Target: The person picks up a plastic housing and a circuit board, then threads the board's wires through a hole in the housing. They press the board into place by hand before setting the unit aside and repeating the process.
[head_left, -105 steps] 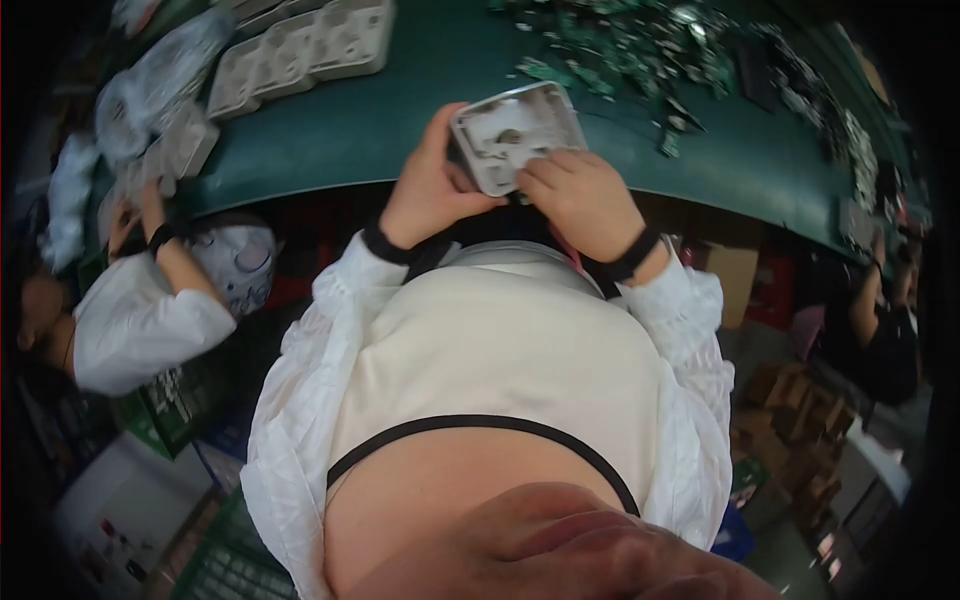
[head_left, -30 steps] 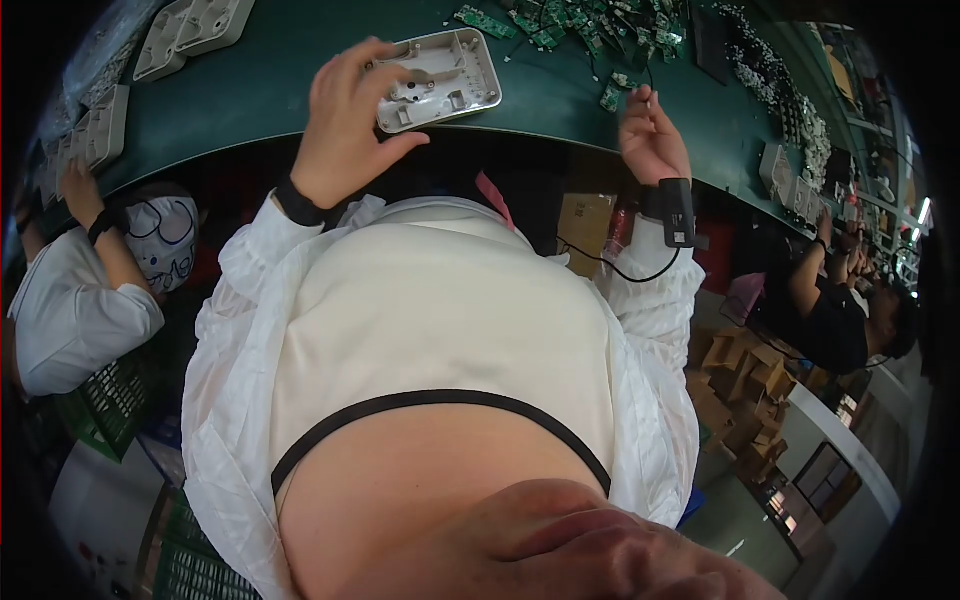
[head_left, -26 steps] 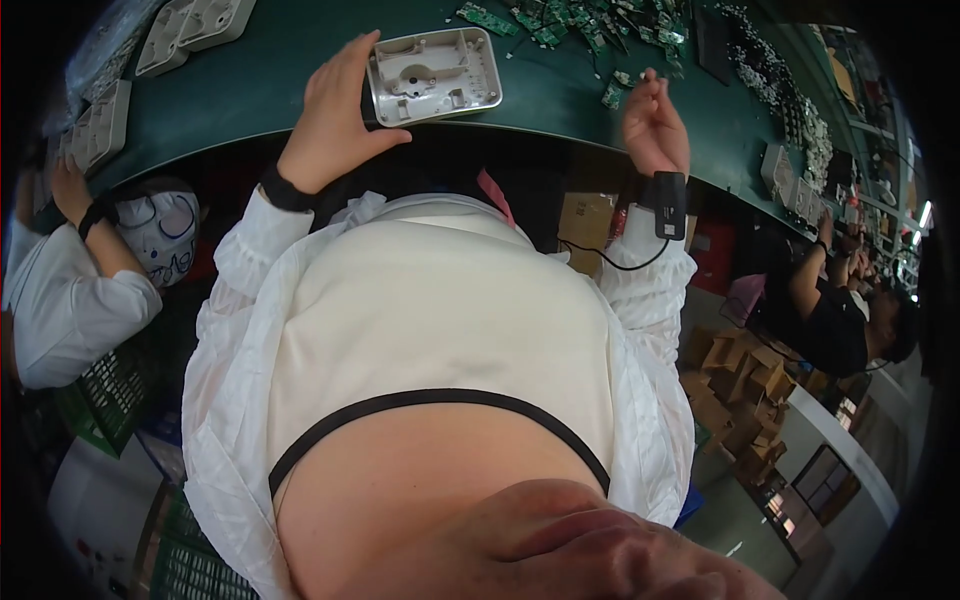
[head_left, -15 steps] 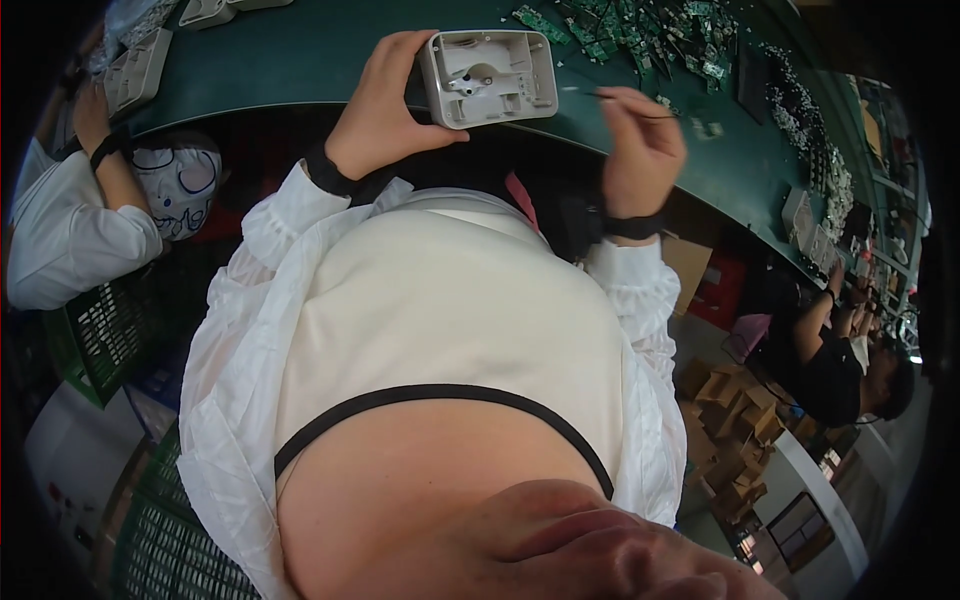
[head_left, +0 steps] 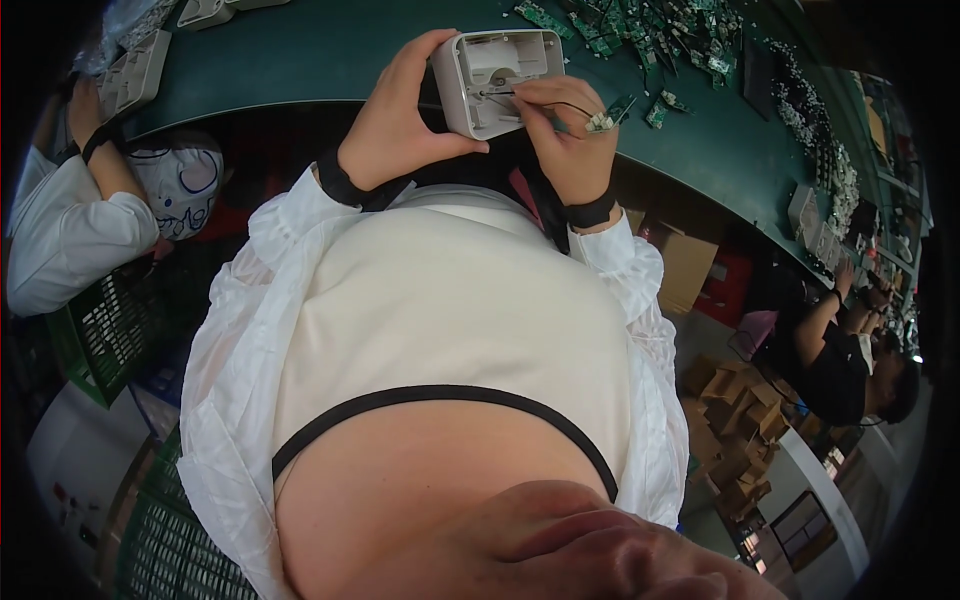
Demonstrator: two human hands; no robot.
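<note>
At the far left edge of the green bench [head_left: 300, 65], a row of pale housings [head_left: 140, 75] is attended by a co-worker's hand [head_left: 88, 108]. Further right, a pale plastic casing [head_left: 452, 85], open side up and tilted, is gripped by the left hand [head_left: 395, 125], with fingers along its left wall and the thumb under its near corner. It is held at the bench's front edge; whether it touches the surface cannot be told. Over the casing's right side, a thin dark lead [head_left: 568, 106] is pinched between thumb and fingertips of the right hand [head_left: 575, 140], its tip pointed into the interior. A small circuit board [head_left: 600, 122] is seen beside the back of that hand, apparently hung from the lead.

If the board were left to swing or be snagged on the casing's rim, the lead could be strained at its joint. With only one hand on the casing near the edge, a slip could be caused by a hard push. Further right, a heap of circuit boards [head_left: 670, 35] is spread, tangled enough that leads might be caught, and small white parts [head_left: 815, 140] are strewn beyond.
</note>
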